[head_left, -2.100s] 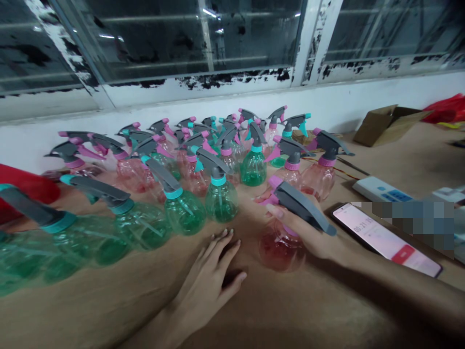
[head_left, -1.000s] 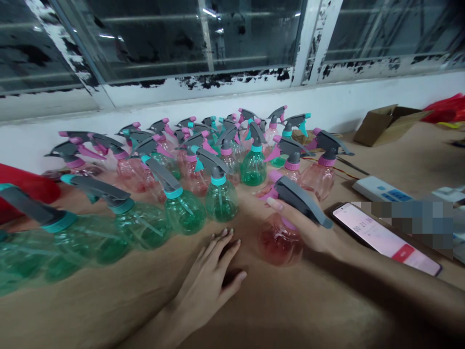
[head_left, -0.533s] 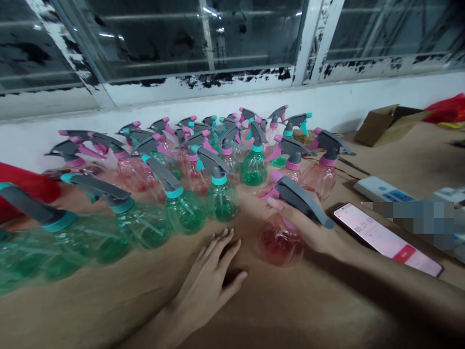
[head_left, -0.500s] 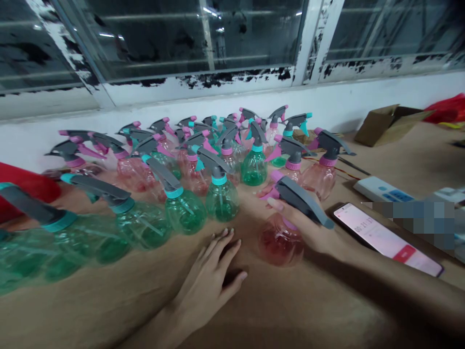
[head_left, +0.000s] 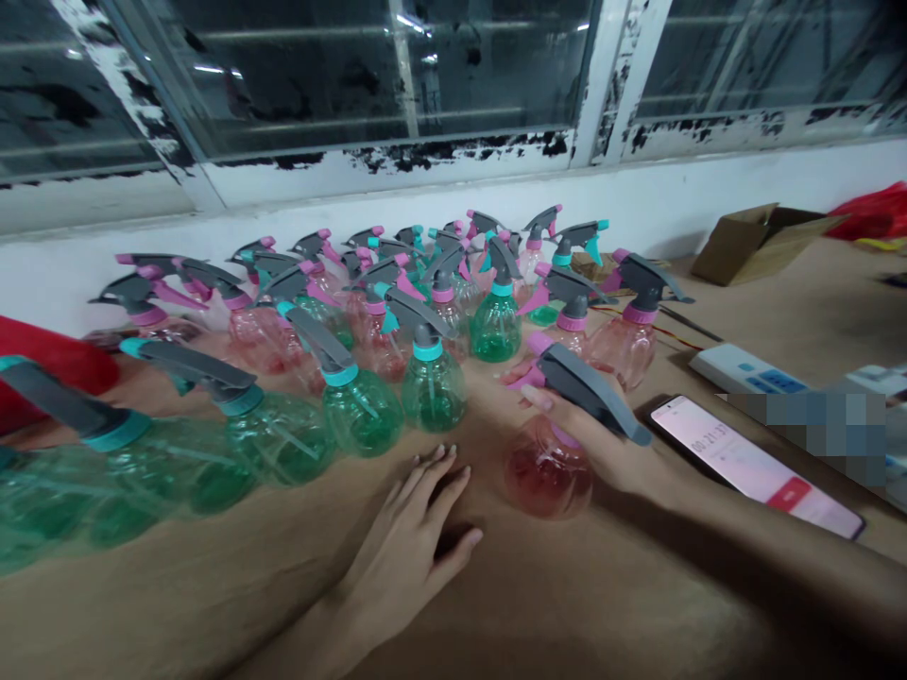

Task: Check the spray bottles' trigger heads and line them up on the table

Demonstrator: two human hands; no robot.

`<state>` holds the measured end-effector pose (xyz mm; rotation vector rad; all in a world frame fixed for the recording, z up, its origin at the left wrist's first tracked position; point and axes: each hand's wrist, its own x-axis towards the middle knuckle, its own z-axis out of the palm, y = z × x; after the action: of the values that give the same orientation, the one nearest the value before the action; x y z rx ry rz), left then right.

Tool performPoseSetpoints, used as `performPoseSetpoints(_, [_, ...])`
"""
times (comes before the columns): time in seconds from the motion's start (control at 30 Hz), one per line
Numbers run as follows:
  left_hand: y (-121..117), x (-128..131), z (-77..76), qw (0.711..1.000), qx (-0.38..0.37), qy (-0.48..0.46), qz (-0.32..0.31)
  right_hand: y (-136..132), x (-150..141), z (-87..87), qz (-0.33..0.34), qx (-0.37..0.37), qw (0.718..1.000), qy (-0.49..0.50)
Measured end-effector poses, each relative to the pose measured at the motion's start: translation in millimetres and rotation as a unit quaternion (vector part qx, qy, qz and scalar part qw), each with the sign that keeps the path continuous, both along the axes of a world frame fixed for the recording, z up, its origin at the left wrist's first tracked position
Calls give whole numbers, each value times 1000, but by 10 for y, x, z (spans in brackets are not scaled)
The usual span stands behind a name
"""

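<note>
My right hand [head_left: 602,449] is closed round the neck of a pink spray bottle [head_left: 547,470] with a grey and pink trigger head [head_left: 581,385]. The bottle stands on the brown table [head_left: 213,586]. My left hand [head_left: 407,548] lies flat on the table, fingers stretched out, just in front of the bottle and holding nothing. Beyond both hands stand several green spray bottles [head_left: 432,382] and pink spray bottles [head_left: 627,345] with grey trigger heads.
A phone [head_left: 755,465] with a lit screen lies right of my right hand. A white power strip [head_left: 744,368] and a cardboard box [head_left: 755,241] sit further right. A red object [head_left: 49,364] is at the left edge. A white wall [head_left: 709,203] and windows rise behind.
The pink bottle in my right hand has shifted slightly away from me and a little up. My left hand has stayed flat in place.
</note>
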<state>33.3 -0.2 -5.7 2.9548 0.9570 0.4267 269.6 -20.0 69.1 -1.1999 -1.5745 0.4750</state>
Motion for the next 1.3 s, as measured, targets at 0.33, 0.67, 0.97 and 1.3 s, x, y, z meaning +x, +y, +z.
performPoseSetpoints(0.33, [2,-5,-11,1000,-4,-1,4,0,-24,28,15,7,1000,14])
performPoseSetpoints(0.67, [2,-4,-1,1000,-9,3,1,22,0,-62,10,7,1000,20])
performPoseSetpoints(0.97, [7,3,-10,1000,-7,-8,2,64,30,-110,-15,-14,1000,-3])
performPoseSetpoints(1.3, [11,-4,-19,1000,-1,-11,0,27,36,-147,-24,-12,999,17])
